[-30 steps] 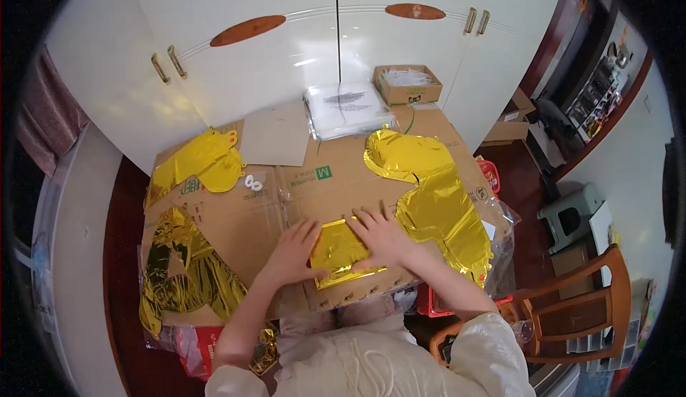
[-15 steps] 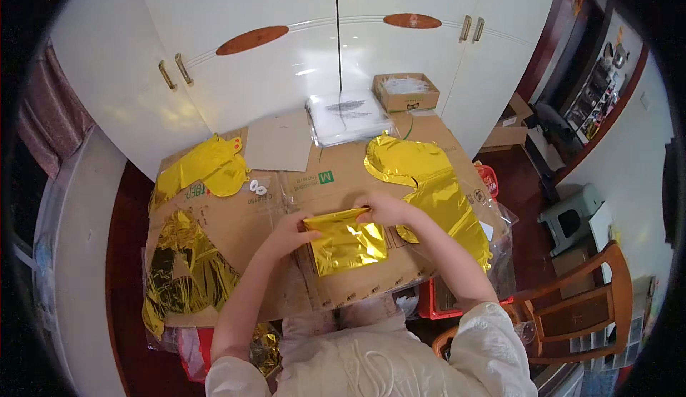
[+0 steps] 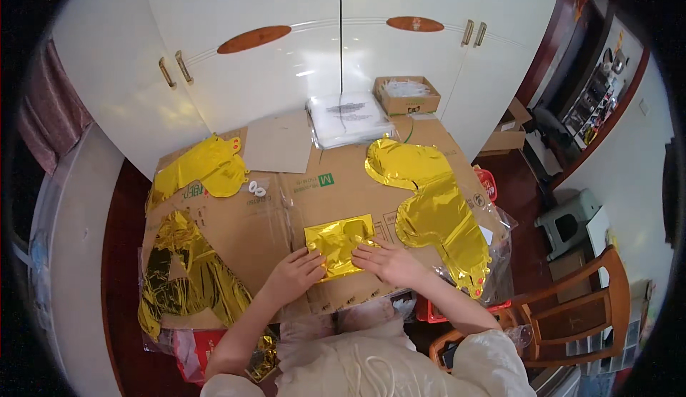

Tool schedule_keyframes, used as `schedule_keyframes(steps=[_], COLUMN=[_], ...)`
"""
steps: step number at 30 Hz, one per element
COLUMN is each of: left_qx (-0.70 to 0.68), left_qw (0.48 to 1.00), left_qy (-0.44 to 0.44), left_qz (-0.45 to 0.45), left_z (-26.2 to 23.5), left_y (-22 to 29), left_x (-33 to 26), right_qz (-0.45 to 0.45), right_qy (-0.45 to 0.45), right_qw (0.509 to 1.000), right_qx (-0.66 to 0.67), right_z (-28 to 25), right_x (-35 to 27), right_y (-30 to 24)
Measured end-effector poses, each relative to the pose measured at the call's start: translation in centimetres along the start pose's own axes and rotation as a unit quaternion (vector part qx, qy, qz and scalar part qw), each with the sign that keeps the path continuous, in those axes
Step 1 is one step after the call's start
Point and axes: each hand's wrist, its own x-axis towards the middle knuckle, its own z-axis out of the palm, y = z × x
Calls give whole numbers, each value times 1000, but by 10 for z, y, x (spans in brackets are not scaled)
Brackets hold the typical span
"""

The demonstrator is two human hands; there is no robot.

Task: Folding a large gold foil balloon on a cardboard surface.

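A folded gold foil balloon point(image 3: 339, 236) lies flat as a small rectangle near the front edge of the cardboard. On its lower left corner rest the fingers of my left hand point(image 3: 299, 272), stretched out and pressing down. My right hand point(image 3: 389, 261) lies across its right side, fingers extended flat. Neither hand grips it. To the right spreads a flat, curvy gold foil balloon point(image 3: 436, 204). Two more gold foil pieces lie at the left: a smooth one point(image 3: 207, 170) farther back and a crinkled one point(image 3: 182, 272) nearer me.
Cardboard sheets point(image 3: 286, 197) cover the table. Clear plastic bags point(image 3: 349, 120) are stacked at the back beside an open carton point(image 3: 407, 97). A grey card point(image 3: 279, 143) and small white rings point(image 3: 257, 190) lie at back left. A wooden chair point(image 3: 579, 311) stands at right.
My hands have come down from the foil's top edge toward me, going from pinching it to lying flat on it. The folded foil now lies flatter on the cardboard.
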Motion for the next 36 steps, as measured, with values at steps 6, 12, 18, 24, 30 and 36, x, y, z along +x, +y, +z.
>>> schedule_keyframes(steps=[6,12,18,24,30,36], left_qx=[4,25,9,11,19,0], left_qw=[992,978,970,969,967,965], left_qy=[-29,-91,-124,-124,-118,-108], left_qz=[-120,-188,-208,-214,-226,-240], left_z=[8,27,42,46,47,43], left_y=[18,22,27,29,30,32], left_x=[9,47,42,42,42,42], right_qz=[38,43,48,92,150,186], right_qy=[-25,-13,-10,15,-12,-48], right_qw=[999,998,998,992,988,980], right_qx=[25,33,45,86,-11,-51], right_z=[8,13,13,3,17,33], right_x=[-4,-10,-8,1,43,42], right_y=[-14,-13,-13,-9,-2,7])
